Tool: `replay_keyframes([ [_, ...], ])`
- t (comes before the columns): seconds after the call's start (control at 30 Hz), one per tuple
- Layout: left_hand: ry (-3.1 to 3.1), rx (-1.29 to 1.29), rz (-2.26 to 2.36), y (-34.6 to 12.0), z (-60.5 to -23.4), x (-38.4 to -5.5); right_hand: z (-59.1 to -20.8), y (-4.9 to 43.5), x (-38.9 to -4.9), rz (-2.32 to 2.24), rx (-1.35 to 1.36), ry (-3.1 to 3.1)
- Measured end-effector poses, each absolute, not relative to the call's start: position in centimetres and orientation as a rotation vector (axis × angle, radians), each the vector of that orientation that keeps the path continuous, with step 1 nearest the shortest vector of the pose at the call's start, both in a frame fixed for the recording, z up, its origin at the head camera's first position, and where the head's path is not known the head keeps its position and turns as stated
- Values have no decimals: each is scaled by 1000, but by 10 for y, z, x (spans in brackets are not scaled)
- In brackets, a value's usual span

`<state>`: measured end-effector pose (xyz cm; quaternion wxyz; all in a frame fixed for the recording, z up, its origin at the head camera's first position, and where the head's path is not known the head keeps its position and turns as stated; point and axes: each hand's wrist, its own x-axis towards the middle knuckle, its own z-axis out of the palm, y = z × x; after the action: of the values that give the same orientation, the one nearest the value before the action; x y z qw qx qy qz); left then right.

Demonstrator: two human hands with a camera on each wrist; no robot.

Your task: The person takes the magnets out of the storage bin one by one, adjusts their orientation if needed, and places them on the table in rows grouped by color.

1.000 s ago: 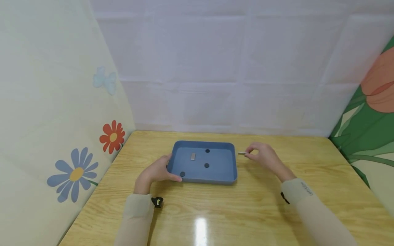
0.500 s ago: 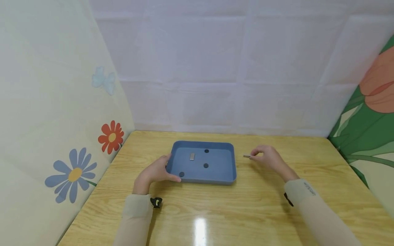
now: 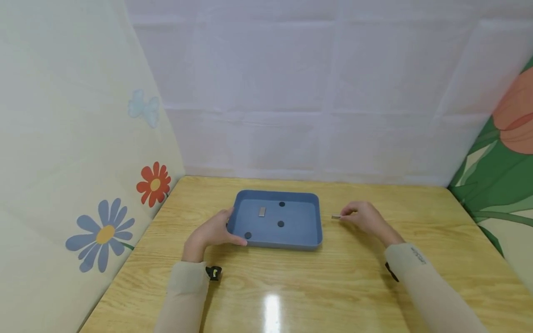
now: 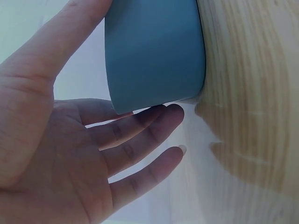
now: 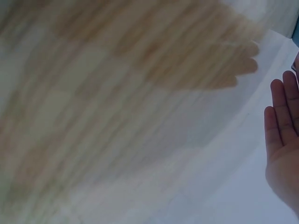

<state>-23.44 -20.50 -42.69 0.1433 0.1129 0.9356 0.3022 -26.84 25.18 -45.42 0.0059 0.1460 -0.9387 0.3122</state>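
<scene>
My left hand (image 3: 214, 230) grips the near left corner of a shallow blue tray (image 3: 275, 245). In the left wrist view, the thumb lies along one side of the tray wall (image 4: 156, 51) and fingertips meet the other. Inside the tray lie a small silver-grey rectangular block (image 3: 262, 212) and three dark round discs, one of them a disc (image 3: 281, 224) near the middle. Right of the tray, my right hand (image 3: 364, 219) pinches a similar small silver-grey bar (image 3: 336, 217) between thumb and forefinger, low over the table. The right wrist view catches only part of that hand (image 5: 285, 135).
The wooden table (image 3: 333, 286) stretches toward me, with a bright reflection near its front. A white cloth (image 3: 258, 92) hangs along its back. Flower-printed panels close in the left side (image 3: 104, 152) and the right side (image 3: 508, 180).
My right hand has drawn away from the tray's right rim, rightward and slightly down, with the small bar in its pinch. The left hand and the tray keep their places.
</scene>
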Motion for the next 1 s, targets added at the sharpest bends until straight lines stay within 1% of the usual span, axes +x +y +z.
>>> replay_keyframes([
  [0.27,2703,334,865,-205,-427,-235,-460,251,-271,968,457,-2985],
  [0.73,2710,330,859,-205,-430,-236,-456,244,-271,771,507,-3023],
  [1.0,2715,344,861,-206,-430,-236,-458,242,-272,761,469,-3030],
])
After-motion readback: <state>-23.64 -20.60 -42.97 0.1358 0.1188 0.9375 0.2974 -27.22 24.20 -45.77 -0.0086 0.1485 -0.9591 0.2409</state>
